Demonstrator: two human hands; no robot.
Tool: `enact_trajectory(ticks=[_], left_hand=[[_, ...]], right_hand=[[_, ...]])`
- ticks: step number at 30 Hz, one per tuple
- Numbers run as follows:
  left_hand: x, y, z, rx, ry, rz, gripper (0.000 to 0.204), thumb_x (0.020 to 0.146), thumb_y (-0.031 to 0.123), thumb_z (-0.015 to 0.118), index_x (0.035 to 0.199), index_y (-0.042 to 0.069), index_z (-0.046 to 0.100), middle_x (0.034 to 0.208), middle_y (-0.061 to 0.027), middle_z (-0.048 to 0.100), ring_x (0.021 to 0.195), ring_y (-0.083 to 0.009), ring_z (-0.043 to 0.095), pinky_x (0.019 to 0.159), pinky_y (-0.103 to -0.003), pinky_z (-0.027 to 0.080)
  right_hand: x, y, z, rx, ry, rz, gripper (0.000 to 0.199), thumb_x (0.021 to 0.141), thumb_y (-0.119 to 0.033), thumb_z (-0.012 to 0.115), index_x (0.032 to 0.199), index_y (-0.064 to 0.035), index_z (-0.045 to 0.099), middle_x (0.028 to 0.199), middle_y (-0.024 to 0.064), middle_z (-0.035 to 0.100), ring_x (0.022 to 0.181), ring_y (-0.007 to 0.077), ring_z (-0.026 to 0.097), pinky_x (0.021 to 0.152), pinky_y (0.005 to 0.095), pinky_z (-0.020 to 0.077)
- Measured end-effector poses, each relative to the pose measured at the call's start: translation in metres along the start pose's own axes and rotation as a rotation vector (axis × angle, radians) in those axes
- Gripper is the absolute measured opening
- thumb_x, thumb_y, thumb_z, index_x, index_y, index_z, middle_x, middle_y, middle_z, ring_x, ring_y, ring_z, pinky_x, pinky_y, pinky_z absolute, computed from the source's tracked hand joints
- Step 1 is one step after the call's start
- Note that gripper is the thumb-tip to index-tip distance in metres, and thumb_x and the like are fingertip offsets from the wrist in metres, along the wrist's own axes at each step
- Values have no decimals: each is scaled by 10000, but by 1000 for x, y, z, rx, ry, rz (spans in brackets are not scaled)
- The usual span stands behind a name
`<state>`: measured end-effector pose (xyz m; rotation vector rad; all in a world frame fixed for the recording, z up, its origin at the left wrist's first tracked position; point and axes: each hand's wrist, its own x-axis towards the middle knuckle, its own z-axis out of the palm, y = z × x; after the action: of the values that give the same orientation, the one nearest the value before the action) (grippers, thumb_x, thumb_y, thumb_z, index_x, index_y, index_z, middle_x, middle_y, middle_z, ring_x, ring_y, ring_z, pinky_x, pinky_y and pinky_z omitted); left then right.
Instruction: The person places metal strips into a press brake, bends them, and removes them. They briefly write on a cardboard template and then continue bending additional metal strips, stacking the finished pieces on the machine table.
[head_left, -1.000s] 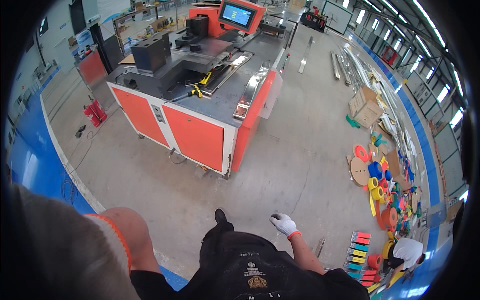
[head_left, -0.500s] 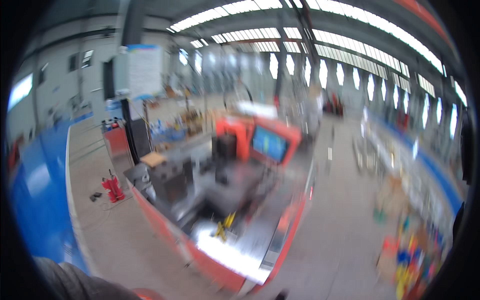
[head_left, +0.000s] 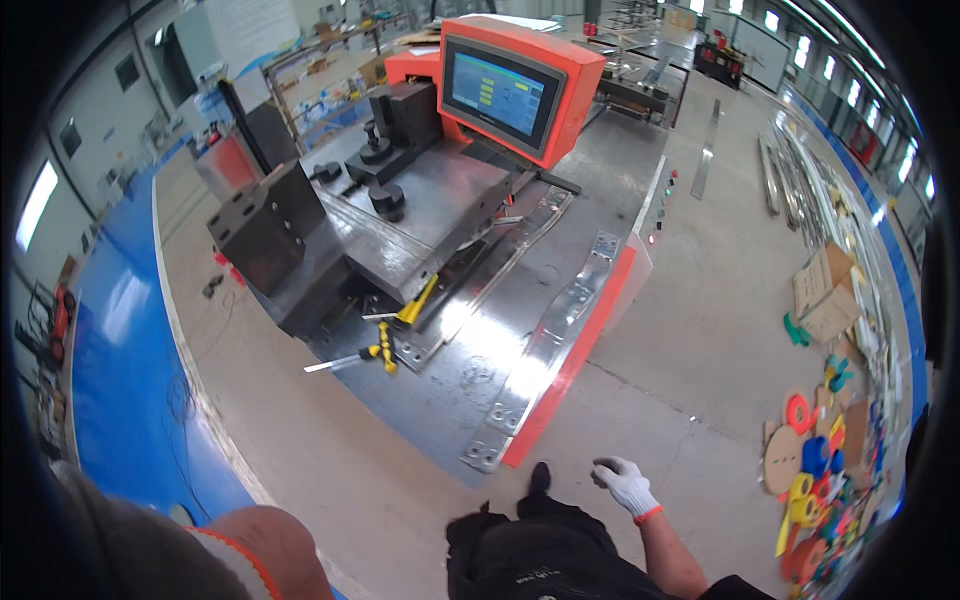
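Note:
My right hand (head_left: 625, 485) wears a white glove with an orange cuff. It hangs over the floor to the right of my legs, fingers loosely curled, with nothing visible in it. At the lower left, my left arm (head_left: 270, 545) looms close, an orange cuff edge at the wrist. The greyish shape beyond that cuff looks like the gloved hand, its fingers not distinguishable. Ahead stands a machine with a steel tabletop (head_left: 480, 350). A flat metal strip (head_left: 550, 345) with holes at its ends lies along its right edge. Yellow-and-black-handled tools (head_left: 386, 346) lie by the dark blocks.
An orange-framed screen (head_left: 505, 95) rises at the table's back. Dark steel blocks (head_left: 265, 225) stand on its left side. On the floor to the right are colourful tape rolls (head_left: 800, 500), a cardboard box (head_left: 826, 292) and long metal strips (head_left: 785, 185). A blue floor lane (head_left: 115, 330) runs along the left.
The view has tilted down and come nearer the machine, and the blur has cleared. My right gloved hand and legs have come into view; more of my left arm shows.

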<state>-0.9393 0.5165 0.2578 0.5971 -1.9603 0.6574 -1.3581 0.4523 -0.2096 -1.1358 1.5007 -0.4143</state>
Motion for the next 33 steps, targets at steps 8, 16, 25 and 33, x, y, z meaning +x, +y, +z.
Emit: enact_trajectory(ticks=[8, 16, 25, 33], left_hand=[[52, 11, 73, 131, 71, -190, 432, 991, 135, 676, 1382, -43, 628, 1113, -146, 710, 952, -239, 703, 842, -378, 602], [-149, 25, 219, 252, -396, -997, 774, 729, 212, 962, 1354, -44, 585, 1131, -179, 699, 985, -312, 709, 867, -432, 596], [-250, 78, 320, 323, -1137, -1281, 808, 757, 394, 853, 1388, -15, 560, 1213, -246, 653, 1104, -417, 655, 936, -519, 555], [-236, 64, 326, 398, -1129, -1459, 647, 778, 241, 782, 1357, 2, 617, 1204, -214, 681, 1064, -408, 666, 889, -505, 577]], right_hand=[[110, -96, -86, -81, -84, -144, 445, 991, -229, 701, 1353, 29, 684, 1114, 123, 781, 970, 191, 741, 924, 329, 588], [179, -147, -85, -156, 188, -419, 585, 950, -236, 706, 1495, -72, 568, 1306, 177, 736, 1164, 290, 732, 1007, 412, 581], [257, -273, -153, -1040, 422, -751, 715, 850, -123, 731, 1525, -236, 526, 1548, 166, 493, 1387, 410, 515, 1121, 530, 479], [359, -349, -176, -1586, -84, -1163, 361, 831, -170, 733, 1191, -193, 711, 1151, 51, 704, 1209, 274, 628, 1043, 436, 492]])
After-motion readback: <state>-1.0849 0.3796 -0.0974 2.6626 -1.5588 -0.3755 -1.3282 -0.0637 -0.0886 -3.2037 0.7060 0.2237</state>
